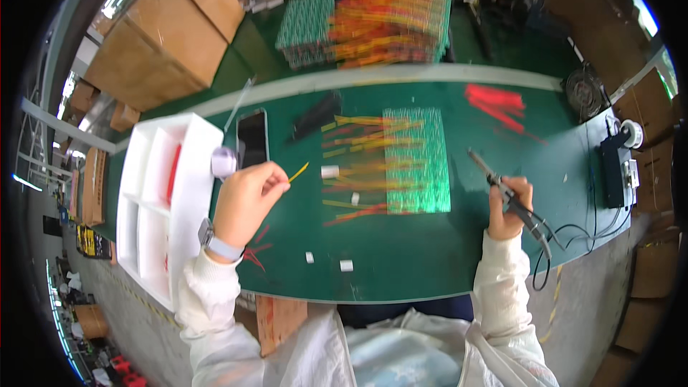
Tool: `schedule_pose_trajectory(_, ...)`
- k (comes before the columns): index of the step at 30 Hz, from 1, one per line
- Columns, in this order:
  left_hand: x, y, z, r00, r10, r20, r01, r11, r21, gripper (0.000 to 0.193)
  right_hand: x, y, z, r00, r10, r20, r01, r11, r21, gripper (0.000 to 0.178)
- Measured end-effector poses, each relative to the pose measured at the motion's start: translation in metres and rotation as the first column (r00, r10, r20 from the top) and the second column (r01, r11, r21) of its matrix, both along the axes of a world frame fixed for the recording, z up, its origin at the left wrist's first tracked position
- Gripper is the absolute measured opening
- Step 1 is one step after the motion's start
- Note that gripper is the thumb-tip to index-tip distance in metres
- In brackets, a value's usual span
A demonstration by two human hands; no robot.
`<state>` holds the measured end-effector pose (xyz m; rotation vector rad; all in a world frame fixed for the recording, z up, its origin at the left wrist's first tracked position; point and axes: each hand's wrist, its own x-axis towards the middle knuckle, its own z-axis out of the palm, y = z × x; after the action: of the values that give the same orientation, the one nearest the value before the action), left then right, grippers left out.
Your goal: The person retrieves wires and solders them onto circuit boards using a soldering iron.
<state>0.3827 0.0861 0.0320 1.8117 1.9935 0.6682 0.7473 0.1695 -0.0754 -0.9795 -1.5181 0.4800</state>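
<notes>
We have two bare hands over a green bench point(401, 272). Left hand point(247, 193): thumb and finger pinched together, no gap that we can see, on a short yellow wire point(299, 171), its free end sticking out up and to the right. Right hand point(510, 208): fingers curled round the handle of what we take for a soldering iron point(534, 226), tip pointing up and left, near the board's right edge but apart from it. Board point(426, 165) lies flat between the hands, rows of yellow and red leads point(355, 213) fanning off its left side; joints too blurred for us to judge. Wire is in the air left of those leads, touching none

For doing this well, we'd say: pinch the wire well back so the end stays straight and fingers keep clear of heat; steady the board before touching it, as it looks loose; bring wire and tip to the same pad, short contact, hold still while it sets; keep the tip off neighbouring leads. We'd also watch the iron's cable point(584, 235), looping at the bench's right, for drag, and keep the tip off the red wires point(497, 106) beyond it
</notes>
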Motion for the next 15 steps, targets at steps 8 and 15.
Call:
schedule_pose_trajectory(8, 0.015, -0.016, -0.067, 0.914, 0.295, -0.279, -0.295, 0.954, 0.044, 0.007, -0.002, 0.003, -0.004, 0.999, 0.041, 0.018, -0.04, 0.999, -0.034, 0.02)
schedule_pose_trajectory(15, 0.041, -0.031, -0.07, 0.974, 0.197, 0.108, -0.22, 0.936, 0.274, 0.013, 0.002, -0.003, -0.006, 1.0, 0.014, -0.005, -0.014, 1.0, -0.021, 0.022)
